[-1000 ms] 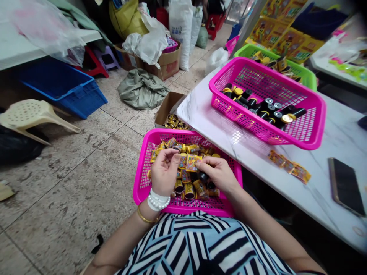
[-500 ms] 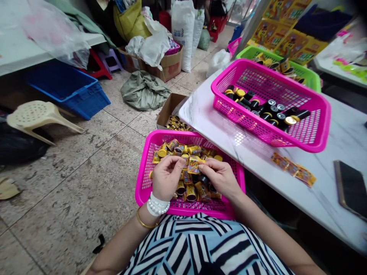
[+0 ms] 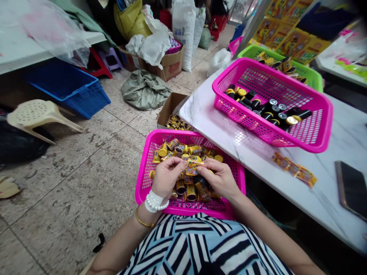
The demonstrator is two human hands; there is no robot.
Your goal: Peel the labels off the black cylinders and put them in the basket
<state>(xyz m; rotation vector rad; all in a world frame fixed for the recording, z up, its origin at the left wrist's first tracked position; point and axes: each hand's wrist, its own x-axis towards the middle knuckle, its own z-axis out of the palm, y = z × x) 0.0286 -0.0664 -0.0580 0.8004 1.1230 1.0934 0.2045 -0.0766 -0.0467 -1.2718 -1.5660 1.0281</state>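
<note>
Between my two hands is a small yellow printed plastic sleeve (image 3: 192, 167), clear along its edges. My left hand (image 3: 166, 177), wearing a pearl bracelet at the wrist, pinches the sleeve's left edge. Thumb and fingers of my right hand (image 3: 219, 177) are closed on its right side. Just below the right fingers shows a dark cylinder; whether that hand also holds it, I cannot tell. Both hands are over a pink basket (image 3: 142, 172) at my lap. Inside it lie several small yellow-wrapped containers (image 3: 190, 192), some with yellow caps.
On the marble-patterned table (image 3: 200, 110) stands another pink basket (image 3: 323, 126) with black cylinders (image 3: 256, 103). A green basket (image 3: 317, 78) is behind it. A strip of printed sleeves (image 3: 294, 168) and a phone (image 3: 350, 187) lie nearby. A cardboard box (image 3: 166, 109) sits beyond my basket.
My left hand has moved slightly right and now pinches the sleeve's left edge. The sleeve is stretched between both hands, a little farther left than before.
</note>
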